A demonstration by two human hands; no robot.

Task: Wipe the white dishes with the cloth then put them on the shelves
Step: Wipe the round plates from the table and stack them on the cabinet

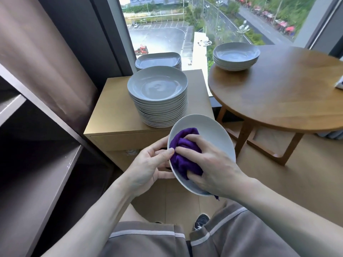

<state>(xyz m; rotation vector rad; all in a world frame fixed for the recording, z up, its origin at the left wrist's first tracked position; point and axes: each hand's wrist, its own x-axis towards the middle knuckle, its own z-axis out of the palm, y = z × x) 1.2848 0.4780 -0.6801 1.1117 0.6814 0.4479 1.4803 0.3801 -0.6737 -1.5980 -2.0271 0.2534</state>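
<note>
Early going, I judge: the left hand (148, 164) is gripping the rim of one dish (209, 130), tilted in the air before the desk (111, 112), while the right hand (209, 167) is clutching the cloth (185, 145) inside it. A tall stack (157, 101) is waiting on the desk, and no dishes are showing on the shelves (46, 173). The dish is looking glossy, white and shallow.

Daylit window (167, 25), round wooden table (278, 93) beside a low tan cabinet (111, 115), beige floor (306, 173).

Beyond the left grip (146, 164), a tan wooden counter (111, 108) carries a tall stack of round white plates (157, 93), then squarish white plates (157, 59) farther off; rightward, a round brown counter (278, 93) holds stacked white bowls (236, 55).
</note>
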